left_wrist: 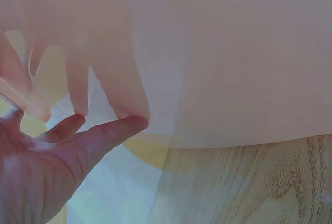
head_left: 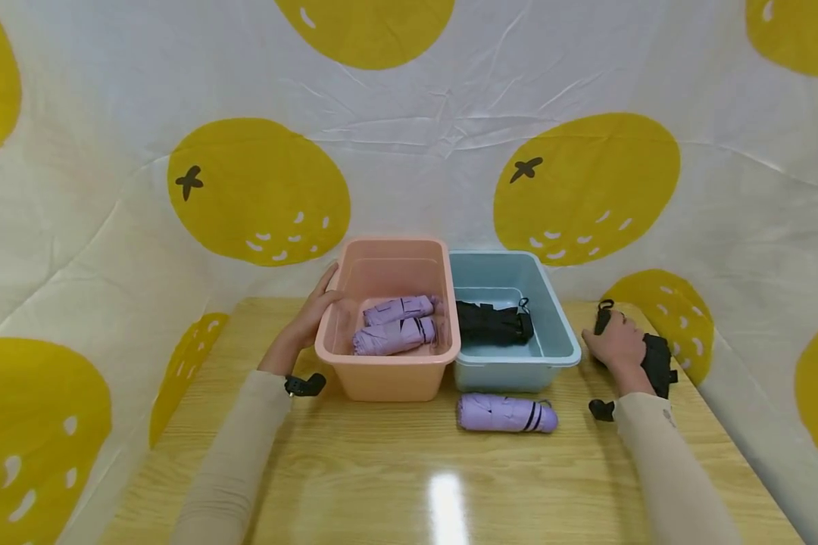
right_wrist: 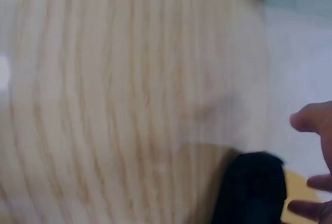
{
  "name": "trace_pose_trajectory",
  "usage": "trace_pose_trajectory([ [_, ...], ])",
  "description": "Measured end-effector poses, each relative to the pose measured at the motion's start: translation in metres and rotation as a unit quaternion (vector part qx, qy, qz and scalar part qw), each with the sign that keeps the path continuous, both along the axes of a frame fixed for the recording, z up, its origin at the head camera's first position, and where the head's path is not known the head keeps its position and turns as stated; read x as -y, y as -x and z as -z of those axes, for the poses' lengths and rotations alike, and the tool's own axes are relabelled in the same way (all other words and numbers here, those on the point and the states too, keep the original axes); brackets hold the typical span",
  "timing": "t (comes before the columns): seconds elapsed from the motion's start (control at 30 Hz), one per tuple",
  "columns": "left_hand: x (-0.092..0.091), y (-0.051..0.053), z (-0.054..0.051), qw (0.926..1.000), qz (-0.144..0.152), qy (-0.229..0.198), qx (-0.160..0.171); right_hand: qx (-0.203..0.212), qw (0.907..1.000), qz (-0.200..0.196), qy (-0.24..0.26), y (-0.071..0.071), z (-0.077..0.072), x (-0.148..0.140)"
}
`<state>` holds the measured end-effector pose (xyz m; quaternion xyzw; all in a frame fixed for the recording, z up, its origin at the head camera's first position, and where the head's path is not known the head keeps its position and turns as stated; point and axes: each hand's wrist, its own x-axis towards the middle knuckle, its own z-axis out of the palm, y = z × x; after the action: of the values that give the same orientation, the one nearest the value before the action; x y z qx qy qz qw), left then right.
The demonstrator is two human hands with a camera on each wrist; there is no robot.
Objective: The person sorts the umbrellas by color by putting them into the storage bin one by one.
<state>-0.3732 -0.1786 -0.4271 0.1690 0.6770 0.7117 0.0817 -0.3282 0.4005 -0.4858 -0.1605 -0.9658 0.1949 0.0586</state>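
**Black folded umbrella under a person's right hand, beside two plastic bins**

Dark, soft fabric is seen on the black umbrella (head_left: 657,363), which lies at the right end of a wood-grain table (head_left: 354,469). Its middle is covered by the right hand (head_left: 616,344); a small loop is seen beyond the knuckles, and a short tab sticks out on the right side. Whether it is gripped cannot be told: thumb and fingers are spread in the blurred right wrist view.

Near the table's far edge, two bins are set side by side. In the pink bin (head_left: 388,382), two lilac folded umbrellas (head_left: 394,337) with dark stripes are laid one behind the other. In the pale blue bin (head_left: 504,378), to its right, a black bundle with a loop (head_left: 491,324) is held. The pink bin's left wall is touched by the extended fingers of the left hand (head_left: 307,318). Just in front of the blue bin, a single lilac umbrella (head_left: 507,413) is laid lengthwise. Behind, white cloth (head_left: 416,189) is printed with big yellow fruit.
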Motion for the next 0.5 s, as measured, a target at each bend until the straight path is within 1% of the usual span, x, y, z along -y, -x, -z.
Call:
trace_pose_trajectory([
  [0.1,0.003,0.001,-0.004,0.9998,-0.017,0.008,0.003,0.031,0.9994,0.004,-0.012,0.007,0.002,-0.005],
  [0.17,0.004,0.002,-0.007,0.9995,-0.024,0.016,0.01,0.043,0.9989,0.008,-0.015,0.01,0.005,-0.009],
  [0.23,0.004,0.003,-0.009,0.9995,-0.02,0.019,0.016,0.047,0.9988,0.01,-0.012,0.01,0.008,-0.011],
  [0.37,0.005,0.004,-0.007,0.9991,0.008,0.026,0.031,0.054,0.9983,0.01,0.021,0.006,0.011,-0.013],
  [0.43,0.006,0.005,-0.005,0.999,0.007,0.025,0.036,0.059,0.9976,-0.001,0.035,0.005,0.011,-0.01],
  [0.5,0.008,0.005,-0.005,0.9991,-0.005,0.025,0.033,0.063,0.9971,-0.01,0.043,0.006,0.01,-0.007],
])
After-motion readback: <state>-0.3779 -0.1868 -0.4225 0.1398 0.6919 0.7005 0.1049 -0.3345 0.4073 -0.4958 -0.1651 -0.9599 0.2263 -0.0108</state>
